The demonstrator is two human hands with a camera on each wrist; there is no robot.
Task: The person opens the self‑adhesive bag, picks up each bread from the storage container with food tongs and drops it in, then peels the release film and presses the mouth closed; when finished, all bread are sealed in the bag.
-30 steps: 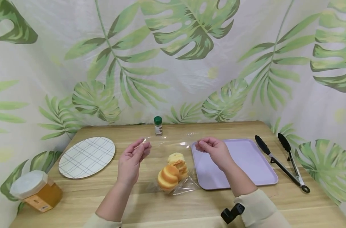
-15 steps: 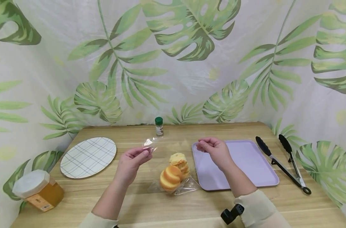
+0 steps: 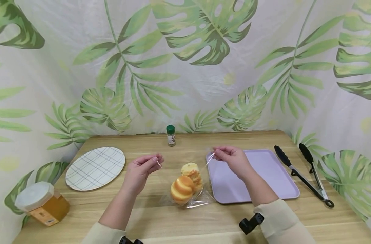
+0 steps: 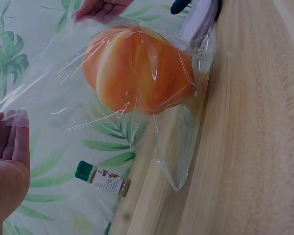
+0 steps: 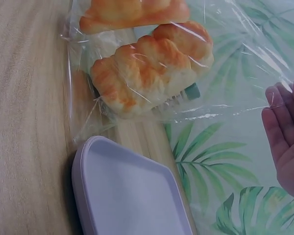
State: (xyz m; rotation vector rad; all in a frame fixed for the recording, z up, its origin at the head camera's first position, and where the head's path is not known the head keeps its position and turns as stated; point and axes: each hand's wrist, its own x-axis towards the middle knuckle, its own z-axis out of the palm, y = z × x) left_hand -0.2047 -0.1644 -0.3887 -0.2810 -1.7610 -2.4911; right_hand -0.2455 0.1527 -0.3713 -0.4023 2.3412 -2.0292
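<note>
A clear plastic bag [image 3: 200, 200] hangs between my two hands, its bottom near the table. Inside it are a smooth golden bun [image 3: 181, 190] and a bumpy, browned bread roll [image 3: 194, 175], side by side. My left hand [image 3: 140, 172] pinches the bag's upper left edge between thumb and fingers. On the other side, my right hand [image 3: 233, 161] pinches the upper right edge, above the lilac tray [image 3: 258, 173]. The left wrist view shows the bun [image 4: 137, 68] through the film; the right wrist view shows the bread roll [image 5: 142, 73]. The film's top edge is hard to see.
A checked plate [image 3: 95, 168] and a jar of amber contents [image 3: 43, 205] stand at the left. A green-capped spice bottle [image 3: 171, 135] is at the back. Black-tipped tongs [image 3: 307, 179] lie right of the tray. A leaf-patterned cloth [image 3: 185, 67] hangs behind the table.
My left hand has come down slightly and its fingers have closed in on the bag's edge. The film stretched between the hands at the top no longer shows. The right hand is nearly still.
</note>
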